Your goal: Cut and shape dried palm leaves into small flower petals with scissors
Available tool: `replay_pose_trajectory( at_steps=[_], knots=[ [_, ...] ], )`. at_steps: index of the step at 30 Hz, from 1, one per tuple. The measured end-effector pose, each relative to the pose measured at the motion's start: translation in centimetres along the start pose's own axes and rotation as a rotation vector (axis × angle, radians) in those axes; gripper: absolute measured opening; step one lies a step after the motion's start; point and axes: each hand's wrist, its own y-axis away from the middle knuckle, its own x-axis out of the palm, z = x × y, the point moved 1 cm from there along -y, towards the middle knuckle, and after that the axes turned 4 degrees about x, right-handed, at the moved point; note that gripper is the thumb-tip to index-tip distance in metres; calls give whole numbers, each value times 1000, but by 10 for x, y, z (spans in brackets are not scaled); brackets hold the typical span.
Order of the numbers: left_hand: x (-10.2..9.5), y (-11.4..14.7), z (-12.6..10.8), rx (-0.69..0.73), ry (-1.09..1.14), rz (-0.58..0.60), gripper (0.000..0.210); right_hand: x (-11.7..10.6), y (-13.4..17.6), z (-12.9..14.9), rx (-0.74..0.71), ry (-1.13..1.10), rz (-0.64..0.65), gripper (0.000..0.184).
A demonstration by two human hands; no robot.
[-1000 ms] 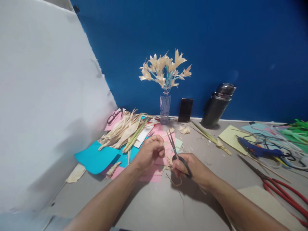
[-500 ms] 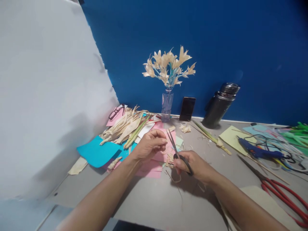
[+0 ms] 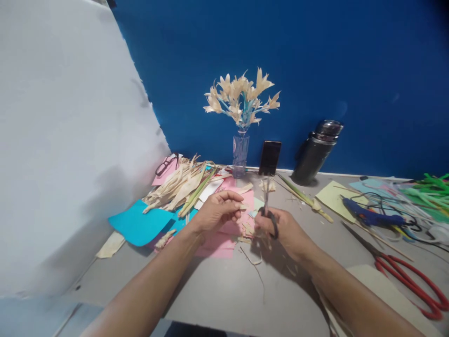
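Observation:
My left hand [image 3: 221,211] is closed in a pinch on a small pale piece of husk [image 3: 242,206], held above pink paper [image 3: 213,245]. Just to its right, my right hand [image 3: 278,228] grips a small pair of black-handled scissors [image 3: 269,220], their blurred blades pointing up and away from me. Small husk scraps [image 3: 247,230] lie beneath and between the hands. Left of my left hand rests a heap of dried husks [image 3: 175,185] with a green stalk beside it.
Husk flowers stand in a clear bottle [image 3: 240,157] near the blue wall, beside a phone [image 3: 270,158] and a dark flask [image 3: 317,152]. On the right lie a blue glue gun [image 3: 372,217] and large red-handled scissors [image 3: 403,276]. Blue paper [image 3: 138,223] lies left.
My right hand has turned the scissors more upright and slightly away from my left hand. The pale piece in my left fingertips shows more clearly. The view has shifted slightly.

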Motion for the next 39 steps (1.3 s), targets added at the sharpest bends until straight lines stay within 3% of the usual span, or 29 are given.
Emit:
replay_pose_trajectory(
  at_steps=[2, 4, 11, 19, 24, 28, 35, 39],
  knots=[
    [5, 2, 4, -6, -76, 26, 21, -1, -1, 1, -48, -95, -125, 35],
    [13, 5, 9, -18, -137, 43, 18, -3, -2, 2, -75, -111, -166, 37],
    [24, 10, 14, -4, -197, 68, 15, -1, 0, -1, -47, -91, -30, 35],
    [14, 5, 13, -140, 215, -30, 19, -4, 1, 2, -153, -55, -219, 27],
    [22, 9, 24, -179, 191, 95, 18, -1, 1, 2, -150, -55, -203, 30],
    [24, 10, 25, -143, 147, 80, 20, 2, 2, 3, -120, -77, -143, 34],
    [14, 7, 6, -23, 131, -69, 18, 7, 4, -4, -46, 137, 231, 38],
    [12, 7, 3, 31, 114, -95, 17, 14, 8, -3, -15, 221, 277, 41]
  ],
)
